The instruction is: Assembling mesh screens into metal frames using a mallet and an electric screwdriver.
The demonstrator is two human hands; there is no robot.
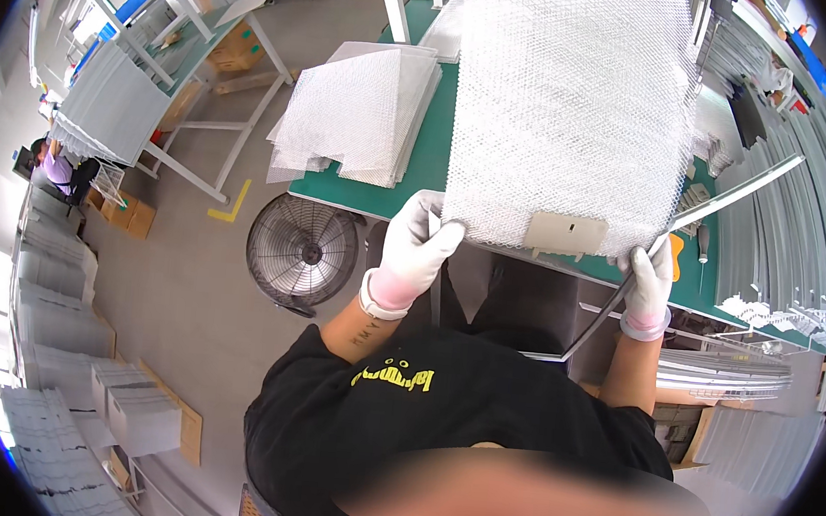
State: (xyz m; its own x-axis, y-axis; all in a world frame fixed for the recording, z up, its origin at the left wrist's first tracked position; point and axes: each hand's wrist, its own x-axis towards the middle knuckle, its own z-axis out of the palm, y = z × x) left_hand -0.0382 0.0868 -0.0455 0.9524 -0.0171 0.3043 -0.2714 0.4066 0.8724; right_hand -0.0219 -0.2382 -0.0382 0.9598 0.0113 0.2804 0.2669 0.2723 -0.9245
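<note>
Gloved fingers grip the near corners of a wide sheet of silvery-white mesh (572, 115) over a green worktop (438, 153), the sheet's far edge cut off at the top of the view and its bulk hiding much of the surface beneath. The left hand (412, 246) pinches one corner; the right hand (650, 282) clasps the other, along with what appears to be a dark grey strip (598, 323). Glare softens the fine, honeycomb-like weave. A beige slotted plate (564, 234) sits at the near edge.
</note>
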